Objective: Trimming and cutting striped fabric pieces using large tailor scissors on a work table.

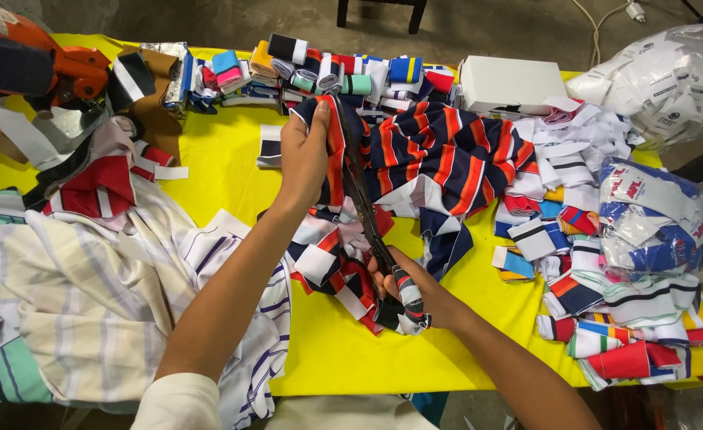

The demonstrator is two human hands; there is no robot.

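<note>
Gripping striped fabric (439, 155) at twelve o'clock, left hand (304, 155) fingers clenched, right hand (415, 291) grasping scissors (365, 209), yellow bench (232, 151) beneath

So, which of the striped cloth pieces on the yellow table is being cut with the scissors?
The navy piece with orange-red and white stripes at the table's middle. The left hand lifts its edge and the right hand works the scissors; the other pieces lie untouched.

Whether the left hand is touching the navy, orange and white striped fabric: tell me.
Touching. The head view shows the left hand pinching the upper edge of the striped fabric, holding it up beside the scissors worked by the right hand.
</note>
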